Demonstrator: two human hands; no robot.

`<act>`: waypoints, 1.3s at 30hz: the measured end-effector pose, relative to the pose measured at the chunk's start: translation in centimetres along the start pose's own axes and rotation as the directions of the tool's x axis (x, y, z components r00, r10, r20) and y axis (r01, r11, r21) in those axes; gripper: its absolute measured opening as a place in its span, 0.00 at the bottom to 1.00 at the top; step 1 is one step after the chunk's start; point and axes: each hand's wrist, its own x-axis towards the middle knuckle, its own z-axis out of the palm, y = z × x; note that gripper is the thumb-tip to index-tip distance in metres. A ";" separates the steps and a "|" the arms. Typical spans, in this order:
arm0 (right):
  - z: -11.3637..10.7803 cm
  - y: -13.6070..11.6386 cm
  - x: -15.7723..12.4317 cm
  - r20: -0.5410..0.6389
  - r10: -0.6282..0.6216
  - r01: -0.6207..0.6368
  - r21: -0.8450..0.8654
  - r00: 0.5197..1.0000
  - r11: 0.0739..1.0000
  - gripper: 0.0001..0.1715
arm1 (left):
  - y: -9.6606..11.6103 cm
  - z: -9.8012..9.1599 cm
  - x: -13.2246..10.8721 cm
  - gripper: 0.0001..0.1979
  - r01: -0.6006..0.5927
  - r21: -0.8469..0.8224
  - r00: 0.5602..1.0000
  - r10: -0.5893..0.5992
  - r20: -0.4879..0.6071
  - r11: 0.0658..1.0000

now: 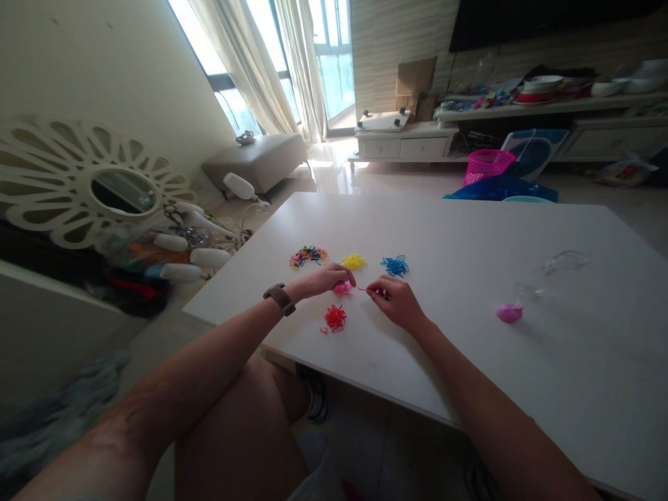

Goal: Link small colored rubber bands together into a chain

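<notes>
My right hand [394,298] pinches a thin reddish rubber band [364,289] just above the white table [454,278]. Beside it, my left hand [331,278], with a dark watch on the wrist, is bent over a small pile of pink bands [342,288]. Its fingers are curled down and close together; what they hold, if anything, is too small to make out. Around the hands lie a yellow pile [353,261], a blue pile [395,265], a red pile [335,318] and a mixed-colour pile of bands [309,256].
On the table's right side lie a pink-purple bundle [509,313] and a clear plastic item [563,261]. A pink basket [488,165] stands beyond the far edge. To the left are a lamp with white shades [209,259] and a flower-shaped mirror frame [67,177].
</notes>
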 end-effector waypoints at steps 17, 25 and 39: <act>0.1 0.1 0.0 -0.018 -0.009 0.008 -0.042 1.000 0.999 0.06 | 0.1 0.9 0.0 0.18 -0.179 0.337 0.983 0.185 0.014 0.924; 0.1 -0.2 0.1 -0.043 0.029 -0.028 0.034 0.999 0.999 0.06 | 0.8 1.0 -0.1 0.13 -0.249 0.389 0.964 0.264 0.015 0.887; -0.4 -0.5 0.8 -0.181 0.224 -0.187 0.204 0.957 0.961 0.06 | 0.0 -1.9 -0.5 0.14 -0.218 0.221 0.960 0.250 -0.125 0.950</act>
